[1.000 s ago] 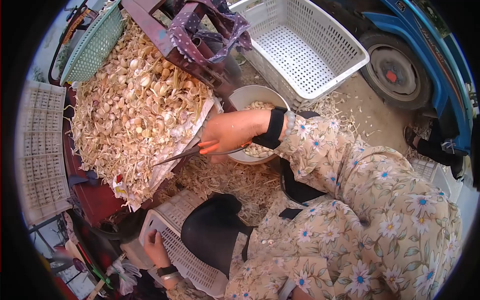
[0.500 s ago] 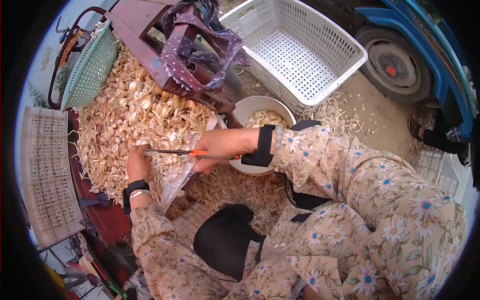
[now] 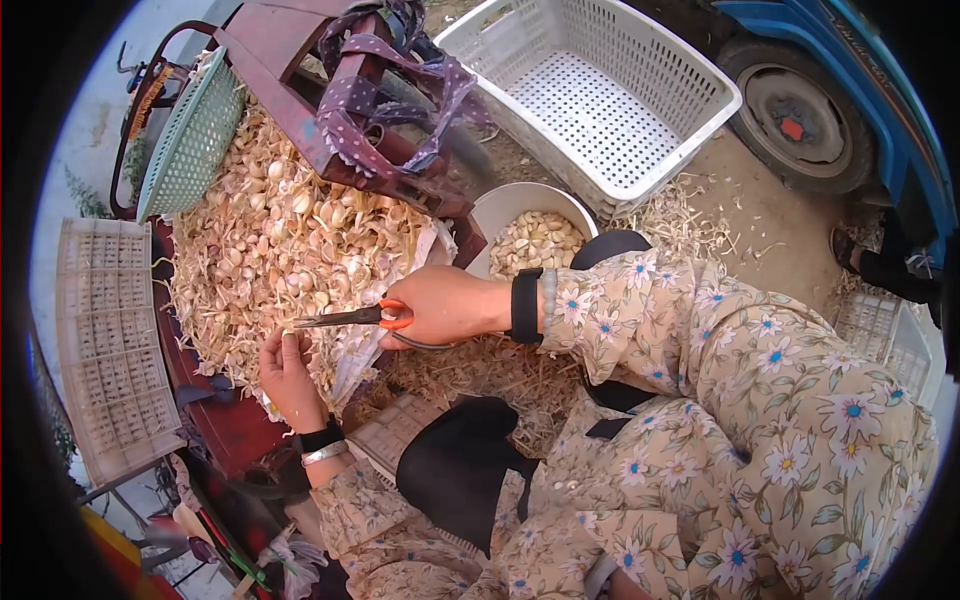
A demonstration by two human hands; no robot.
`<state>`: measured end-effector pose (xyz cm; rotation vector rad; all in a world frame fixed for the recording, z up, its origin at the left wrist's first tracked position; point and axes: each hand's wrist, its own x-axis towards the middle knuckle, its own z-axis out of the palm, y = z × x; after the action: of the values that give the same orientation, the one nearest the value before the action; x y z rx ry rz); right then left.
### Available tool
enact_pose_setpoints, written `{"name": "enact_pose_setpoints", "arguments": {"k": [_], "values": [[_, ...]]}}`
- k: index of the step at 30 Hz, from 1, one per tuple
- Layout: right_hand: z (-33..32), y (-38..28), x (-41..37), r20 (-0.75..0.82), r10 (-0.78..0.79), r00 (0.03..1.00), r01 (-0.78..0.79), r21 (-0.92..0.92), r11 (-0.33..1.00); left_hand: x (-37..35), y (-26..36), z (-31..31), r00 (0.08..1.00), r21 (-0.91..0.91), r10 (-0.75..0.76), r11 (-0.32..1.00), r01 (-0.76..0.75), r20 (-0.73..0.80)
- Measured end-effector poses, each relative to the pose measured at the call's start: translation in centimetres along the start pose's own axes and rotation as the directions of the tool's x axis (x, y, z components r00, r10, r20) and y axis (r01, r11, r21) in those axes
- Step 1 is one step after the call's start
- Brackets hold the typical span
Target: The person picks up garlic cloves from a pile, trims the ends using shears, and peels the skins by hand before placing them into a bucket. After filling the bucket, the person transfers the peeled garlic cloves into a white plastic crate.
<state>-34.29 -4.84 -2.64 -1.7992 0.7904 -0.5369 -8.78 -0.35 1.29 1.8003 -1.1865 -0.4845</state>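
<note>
Scissors — right hand, fingers closed round them — tips beside left hand, fingers pinched

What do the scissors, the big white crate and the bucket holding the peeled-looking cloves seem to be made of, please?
The scissors look like dark metal in the blades, with glossy orange handles, probably plastic. The crate seems to be moulded plastic, given its regular slots and holes. The bucket is smooth and off-white, likely plastic too.

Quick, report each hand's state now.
Left hand: fingertips close together near the scissors; whether holding anything, cannot tell.
Right hand: closed on the scissors.
</note>
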Motion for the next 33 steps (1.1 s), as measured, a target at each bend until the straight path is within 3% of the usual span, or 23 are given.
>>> {"name": "enact_pose_setpoints", "arguments": {"k": [2,5,19,22,23,26,29,31,33], "values": [[0.3,-0.6,-0.5,-0.042,-0.011,0.999,0.009,-0.049,0.999,-3.0,3.2,0.6,0.967,-0.303,-0.253,0.920,0.249,0.025],[0.8,-0.7,-1.1,-0.071,-0.092,0.993,0.077,-0.190,0.979,-5.2,4.4,1.1,0.971,-0.433,-0.236,0.871,0.232,0.044],[2.8,0.1,-1.3,0.002,-0.221,0.975,0.218,-0.173,0.961,-8.8,5.6,1.9,0.988,-0.489,-0.145,0.859,0.150,0.047],[2.6,0.6,-0.4,0.073,-0.165,0.984,0.151,0.161,0.975,-9.7,6.8,2.3,0.986,-0.491,-0.114,0.856,0.161,0.123],[2.6,0.9,-0.1,0.027,-0.170,0.985,0.170,0.005,0.985,-9.9,6.8,2.3,0.982,-0.545,-0.120,0.819,0.179,0.143],[1.7,1.1,0.5,-0.067,-0.098,0.993,0.102,0.056,0.993,-10.4,6.6,2.4,0.975,-0.622,-0.121,0.754,0.212,0.186],[-0.4,0.1,0.2,-0.132,-0.053,0.990,0.069,0.116,0.991,-11.0,6.0,3.5,0.918,-0.578,-0.182,0.729,0.367,0.353],[-1.1,0.3,0.3,-0.131,0.021,0.991,0.002,0.176,0.984,-12.0,5.2,6.1,0.755,-0.348,-0.371,0.719,0.602,0.540],[-1.3,0.6,0.5,-0.193,-0.001,0.981,0.035,0.171,0.985,-13.0,4.3,9.4,0.639,-0.223,-0.416,0.698,0.680,0.647]]}}
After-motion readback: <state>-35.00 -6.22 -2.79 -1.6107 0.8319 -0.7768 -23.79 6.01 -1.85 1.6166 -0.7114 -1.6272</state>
